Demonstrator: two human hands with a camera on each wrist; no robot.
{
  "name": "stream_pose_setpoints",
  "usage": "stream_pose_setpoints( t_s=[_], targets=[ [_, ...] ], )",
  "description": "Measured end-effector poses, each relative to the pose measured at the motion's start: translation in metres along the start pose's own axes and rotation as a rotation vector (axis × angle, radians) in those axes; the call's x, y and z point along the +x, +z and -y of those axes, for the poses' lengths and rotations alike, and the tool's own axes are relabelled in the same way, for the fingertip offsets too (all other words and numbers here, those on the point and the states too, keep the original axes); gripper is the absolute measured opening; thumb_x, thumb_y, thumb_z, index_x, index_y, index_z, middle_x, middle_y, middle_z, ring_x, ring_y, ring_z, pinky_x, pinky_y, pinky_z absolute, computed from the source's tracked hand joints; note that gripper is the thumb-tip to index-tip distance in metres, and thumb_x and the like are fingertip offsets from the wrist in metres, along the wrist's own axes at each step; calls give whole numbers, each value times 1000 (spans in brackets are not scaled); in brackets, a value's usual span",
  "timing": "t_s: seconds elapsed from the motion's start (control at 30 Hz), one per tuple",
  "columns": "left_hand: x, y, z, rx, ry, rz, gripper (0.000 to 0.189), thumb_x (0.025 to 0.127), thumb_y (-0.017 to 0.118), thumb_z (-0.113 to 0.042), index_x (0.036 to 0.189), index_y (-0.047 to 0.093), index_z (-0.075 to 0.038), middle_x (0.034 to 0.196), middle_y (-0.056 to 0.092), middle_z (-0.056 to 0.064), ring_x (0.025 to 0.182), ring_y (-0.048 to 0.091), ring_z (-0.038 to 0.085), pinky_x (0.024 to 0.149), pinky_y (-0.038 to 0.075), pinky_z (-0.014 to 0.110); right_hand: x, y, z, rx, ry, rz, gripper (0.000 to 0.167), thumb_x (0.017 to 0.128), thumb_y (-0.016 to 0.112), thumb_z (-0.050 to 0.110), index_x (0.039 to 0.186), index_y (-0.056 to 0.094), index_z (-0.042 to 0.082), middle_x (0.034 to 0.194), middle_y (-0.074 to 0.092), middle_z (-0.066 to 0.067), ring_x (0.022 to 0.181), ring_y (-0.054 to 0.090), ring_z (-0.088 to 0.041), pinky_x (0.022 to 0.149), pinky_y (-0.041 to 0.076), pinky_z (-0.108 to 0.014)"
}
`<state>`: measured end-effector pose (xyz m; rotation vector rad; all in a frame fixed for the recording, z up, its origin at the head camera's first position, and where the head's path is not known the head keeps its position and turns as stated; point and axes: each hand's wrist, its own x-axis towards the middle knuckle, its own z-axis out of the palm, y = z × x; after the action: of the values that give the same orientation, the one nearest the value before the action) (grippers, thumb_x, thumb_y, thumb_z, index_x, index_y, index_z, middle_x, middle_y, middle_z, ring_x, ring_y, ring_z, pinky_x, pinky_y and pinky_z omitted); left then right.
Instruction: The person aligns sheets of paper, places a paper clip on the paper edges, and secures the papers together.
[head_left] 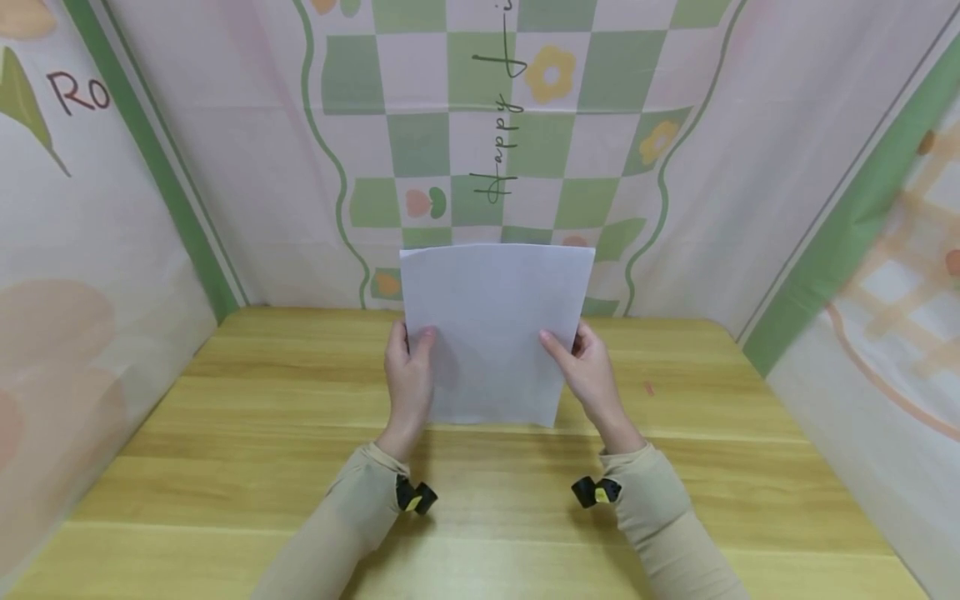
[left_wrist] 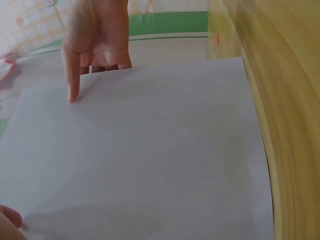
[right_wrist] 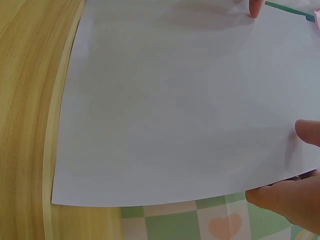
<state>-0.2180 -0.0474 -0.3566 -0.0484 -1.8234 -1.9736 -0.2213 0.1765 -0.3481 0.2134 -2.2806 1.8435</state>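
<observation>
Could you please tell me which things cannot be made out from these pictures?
- Head view: the far side of the white paper, turned away from the camera.
- Head view: fingertips behind it, of left hand and right hand, hidden by the paper.
- Left wrist view: most of the left hand, cut off by the lower-left corner.
- Head view: reddish mark, too small to identify.

The paper point(head_left: 495, 342) and table point(head_left: 225, 467) are seen from above and farther back by the head camera, facing forward and down, while the same sheet is viewed close up from opposite sides by the left wrist camera point(head_left: 426, 498) and right wrist camera point(head_left: 582, 492).
</observation>
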Motion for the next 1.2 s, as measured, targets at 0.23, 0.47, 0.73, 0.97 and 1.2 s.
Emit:
stream_pose_setpoints(
  t_s=[0.23, 0.47, 0.73, 0.97, 1.2],
  targets=[
    [3, 0, -2, 2, 16, -10, 20, 94, 50, -11, 108, 52, 2, 114, 58, 14, 106, 54, 23, 92, 42, 37, 2, -1, 1, 5, -2, -8, 51, 93, 61, 25, 137, 45, 4, 130, 55, -16, 102, 56, -9, 82, 47, -17],
    [3, 0, -2, -7, 22, -11, 22, 94, 47, -8, 112, 52, 5, 118, 56, 17, 114, 51, 25, 101, 39, 41, 1, 0, 1, 15, -9, 0, 49, 95, 58, 24, 137, 45, 3, 130, 55, -17, 101, 57, -8, 83, 48, -18],
    [2, 0, -4, -23, 30, 2, 26, 96, 44, -7, 119, 51, 1, 122, 55, 12, 118, 49, 21, 103, 37, 38, 2, 0, 4, 13, -20, 6, 49, 95, 58, 25, 137, 44, 3, 130, 55, -18, 100, 58, -7, 83, 49, -19],
    [3, 1, -9, -30, 42, 0, 29, 96, 44, -10, 122, 50, 1, 125, 54, 12, 121, 48, 21, 106, 35, 40, 3, 1, 10, 19, -28, -6, 48, 94, 58, 22, 136, 46, 2, 130, 55, -17, 102, 57, -8, 83, 47, -17],
    [3, 0, -11, -18, 41, -5, 28, 95, 47, -10, 121, 50, 0, 124, 55, 13, 119, 49, 22, 105, 36, 41, 2, 3, 12, 19, -26, -24, 46, 93, 60, 21, 133, 48, 1, 126, 58, -19, 97, 59, -7, 80, 49, -19]
  ],
)
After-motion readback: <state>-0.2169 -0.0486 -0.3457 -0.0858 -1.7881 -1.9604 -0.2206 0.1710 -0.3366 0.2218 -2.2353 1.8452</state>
